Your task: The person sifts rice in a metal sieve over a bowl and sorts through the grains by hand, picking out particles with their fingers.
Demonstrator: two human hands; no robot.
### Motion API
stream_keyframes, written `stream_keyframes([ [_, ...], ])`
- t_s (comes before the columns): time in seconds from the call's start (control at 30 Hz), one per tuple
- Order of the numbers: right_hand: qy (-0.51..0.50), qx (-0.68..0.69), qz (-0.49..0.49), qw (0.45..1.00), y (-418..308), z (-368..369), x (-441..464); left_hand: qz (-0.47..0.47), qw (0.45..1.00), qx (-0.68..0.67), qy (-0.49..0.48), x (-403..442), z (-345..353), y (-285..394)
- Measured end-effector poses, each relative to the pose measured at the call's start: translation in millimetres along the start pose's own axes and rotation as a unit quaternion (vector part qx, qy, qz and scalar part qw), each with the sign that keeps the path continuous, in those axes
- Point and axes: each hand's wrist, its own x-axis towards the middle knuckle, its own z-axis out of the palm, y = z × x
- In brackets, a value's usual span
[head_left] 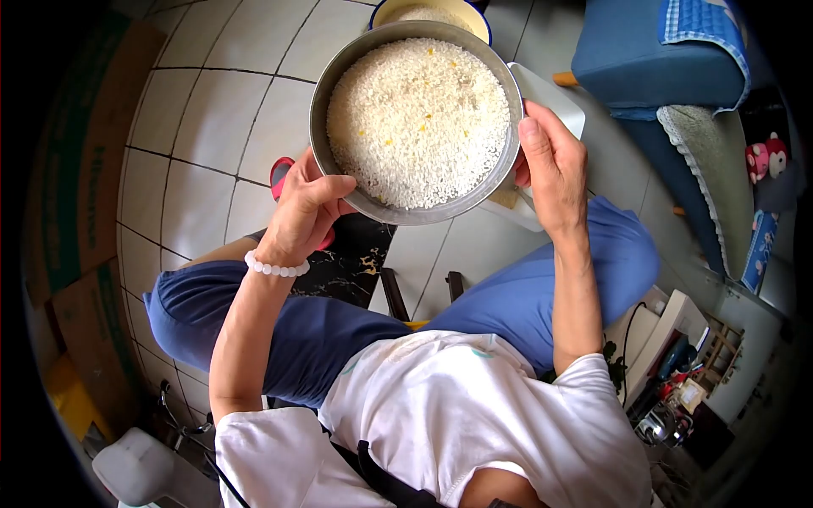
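Note:
A round metal pan (318,127) is held up in front of me, with a layer of white rice (415,118) across its bottom. Several small yellow bits lie scattered among the grains. My left hand (306,203) grips the rim at the lower left, thumb over the edge. On the right side, my right hand (552,161) has its thumb on the rim and its fingers underneath, partly hidden. Beyond the pan's far edge shows a cream basin (478,24) with a blue rim and pale grains inside. The pan hides most of it.
A white tray (569,110) is partly covered behind the pan's right side. A blue padded seat (652,68) stands at the upper right. Cardboard boxes (93,330) line the left. Pale floor tiles (203,127) and a red shoe (279,173) show below.

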Motion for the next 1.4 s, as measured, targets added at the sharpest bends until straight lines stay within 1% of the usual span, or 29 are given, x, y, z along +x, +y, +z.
stream_keyframes([
  [0.03, 0.002, -0.009, -0.018, 1.000, -1.5, 0.2, -0.4, 0.005, 1.000, -0.002, -0.001, -0.3, 0.9, 0.0],
  [0.17, 0.011, -0.005, -0.017, 1.000, -0.1, -0.9, -0.3, 0.008, 1.000, -0.006, 0.001, -1.0, 3.2, -0.4],
  [0.23, 0.008, -0.024, 0.005, 1.000, 1.7, -4.7, 0.6, 0.008, 1.000, -0.004, 0.003, -1.4, 4.8, -0.7],
  [0.37, 0.017, -0.025, -0.012, 0.999, 1.8, -3.2, 0.0, 0.011, 1.000, 0.007, -0.005, -0.1, 3.7, -1.9],
  [0.5, 0.014, -0.077, -0.025, 0.997, 3.4, -2.6, 1.0, 0.008, 1.000, 0.005, -0.009, -2.0, 5.2, -1.3],
  [0.63, 0.017, -0.131, -0.045, 0.990, 1.2, -2.0, 1.8, 0.005, 1.000, 0.018, 0.007, -2.9, 7.6, -1.5],
  [0.77, 0.014, -0.156, -0.052, 0.986, 2.1, -2.7, 1.8, -0.006, 1.000, 0.019, -0.001, -2.8, 5.9, -1.4],
  [0.87, 0.008, -0.147, -0.042, 0.988, 6.3, -2.3, 1.6, 0.000, 1.000, 0.015, 0.004, -3.2, 9.6, -2.6],
  [0.93, 0.008, -0.194, -0.021, 0.981, 8.0, -2.4, 1.4, 0.000, 1.000, 0.019, 0.009, -2.6, 9.8, -4.2],
  [0.97, 0.008, -0.194, -0.021, 0.981, 13.3, 0.1, 1.5, 0.000, 1.000, 0.021, 0.013, -2.4, 10.3, -5.1],
  [1.0, 0.087, -0.248, -0.097, 0.960, 18.9, 4.9, 2.5, 0.000, 1.000, 0.020, 0.013, -2.2, 11.7, -5.8],
  [1.03, 0.165, -0.297, -0.172, 0.925, 22.3, 7.9, 2.9, -0.003, 0.999, 0.028, 0.018, -2.2, 13.1, -6.1],
  [1.07, 0.192, -0.341, -0.215, 0.895, 22.9, 7.4, 1.1, -0.006, 0.999, 0.035, 0.023, -2.3, 13.7, -6.5],
  [1.1, 0.191, -0.341, -0.215, 0.895, 19.0, 10.4, -0.9, -0.006, 0.999, 0.034, 0.023, -2.5, 13.0, -7.8],
  [1.17, 0.172, -0.281, -0.267, 0.906, 11.4, 21.4, -4.9, -0.015, 0.998, 0.048, 0.025, -1.7, 11.0, -11.7],
  [1.23, 0.104, -0.282, -0.308, 0.903, 13.8, 32.0, -4.9, -0.021, 0.998, 0.051, 0.025, -0.8, 12.1, -14.4],
  [1.3, 0.034, -0.268, -0.290, 0.918, 17.4, 41.1, -5.9, -0.026, 0.998, 0.054, 0.025, 0.3, 13.2, -18.1],
  [1.33, 0.033, -0.268, -0.289, 0.918, 18.7, 43.6, -5.6, -0.034, 0.997, 0.059, 0.025, 0.7, 13.0, -20.2],
  [1.4, -0.007, -0.240, -0.276, 0.931, 21.0, 47.6, -5.0, -0.042, 0.997, 0.062, 0.027, -0.4, 13.8, -23.5],
])
